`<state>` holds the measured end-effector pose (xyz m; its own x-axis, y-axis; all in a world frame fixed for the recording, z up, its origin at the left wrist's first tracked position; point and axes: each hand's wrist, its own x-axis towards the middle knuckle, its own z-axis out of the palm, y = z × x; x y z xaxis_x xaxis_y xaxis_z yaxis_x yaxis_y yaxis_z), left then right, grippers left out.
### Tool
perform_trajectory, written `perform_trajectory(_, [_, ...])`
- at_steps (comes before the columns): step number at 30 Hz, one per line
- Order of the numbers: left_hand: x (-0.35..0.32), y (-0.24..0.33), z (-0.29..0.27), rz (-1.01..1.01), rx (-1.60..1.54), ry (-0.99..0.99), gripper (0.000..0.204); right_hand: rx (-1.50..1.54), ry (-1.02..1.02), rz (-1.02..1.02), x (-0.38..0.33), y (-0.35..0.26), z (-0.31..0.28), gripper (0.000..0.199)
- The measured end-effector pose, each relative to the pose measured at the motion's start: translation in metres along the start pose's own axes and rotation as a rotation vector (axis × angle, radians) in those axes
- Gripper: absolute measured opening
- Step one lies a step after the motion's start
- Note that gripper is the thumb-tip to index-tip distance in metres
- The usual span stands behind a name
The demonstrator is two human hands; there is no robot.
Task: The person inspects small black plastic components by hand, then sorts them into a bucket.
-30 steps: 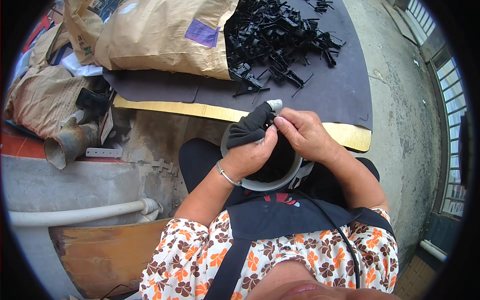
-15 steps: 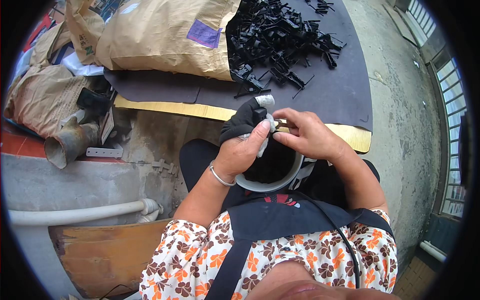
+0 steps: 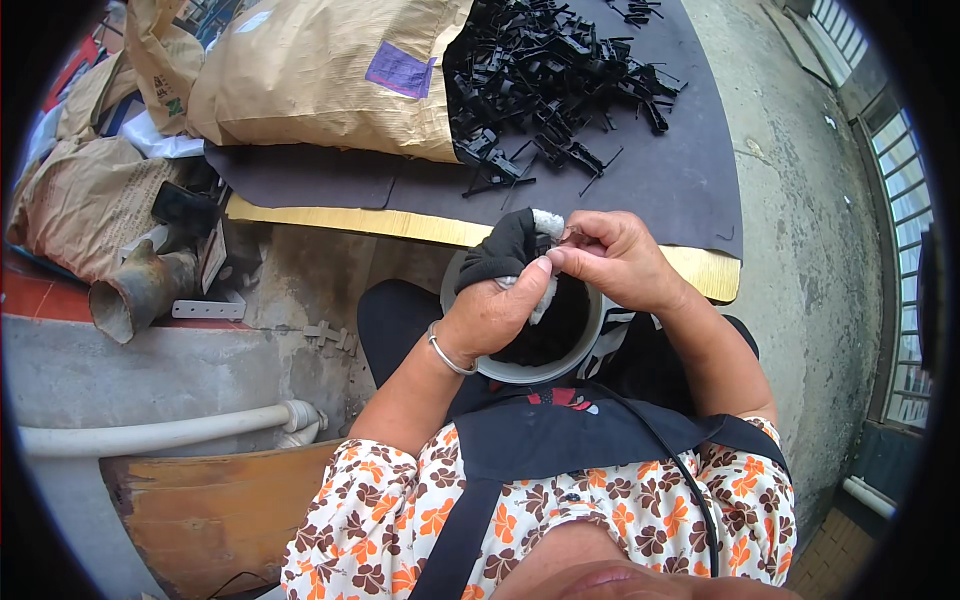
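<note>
Over a round pale bucket point(image 3: 545, 374) in my lap, both hands meet. My left hand point(image 3: 495, 305) wears black cloth with whitish tips over its fingers, thumb bare, and is closed round a small black plastic part, mostly hidden. With thumb and fingers pinched, my right hand point(image 3: 620, 262) works at the part's right end, where something small and brownish shows between the fingertips; its kind I cannot make out. Dark contents fill the bucket's inside. Beyond my hands, a heap of black plastic parts point(image 3: 560, 90) with thin prongs lies on the table.
The table point(image 3: 660, 210) has a dark cover and a yellow wooden edge. A large brown paper sack point(image 3: 320, 90) lies on it, its mouth at the heap. At left are another sack point(image 3: 90, 210), a rusty pipe point(image 3: 135, 290) and a white pipe point(image 3: 160, 432). A barred window point(image 3: 905, 210) is at right.
My hands have shifted slightly right and come closer together. The left hand has turned, so the black part shows less. The right fingertips now press against the left thumb.
</note>
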<state>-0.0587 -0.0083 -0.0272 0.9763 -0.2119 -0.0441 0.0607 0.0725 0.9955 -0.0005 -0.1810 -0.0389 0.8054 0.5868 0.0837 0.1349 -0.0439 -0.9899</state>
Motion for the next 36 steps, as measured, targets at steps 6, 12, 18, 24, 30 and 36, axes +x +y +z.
perform_trajectory(6, [0.002, -0.007, 0.001, 0.066, 0.040, 0.087, 0.024, -0.219, -0.025, -0.130, -0.002, -0.004, 0.002, 0.023])
perform_trajectory(12, [0.002, -0.012, 0.006, 0.345, 0.454, 0.172, 0.016, -0.344, 0.070, -0.156, 0.002, 0.002, 0.017, 0.021])
perform_trajectory(18, [0.000, -0.009, 0.004, 0.360, 0.585, 0.206, 0.016, -0.391, 0.156, -0.315, 0.006, 0.010, 0.030, 0.024])
perform_trajectory(24, [-0.010, 0.004, -0.012, 0.292, 0.825, 0.132, 0.024, -0.609, 0.178, -0.198, 0.014, -0.003, -0.022, 0.014])
perform_trajectory(30, [-0.003, -0.001, -0.023, 0.537, 1.152, 0.174, 0.026, -1.142, 0.350, 0.017, 0.023, 0.025, -0.057, 0.016])
perform_trajectory(36, [0.017, 0.001, 0.000, 0.606, 0.864, 0.382, 0.033, -1.187, 0.158, -0.428, 0.003, 0.004, -0.023, 0.010])
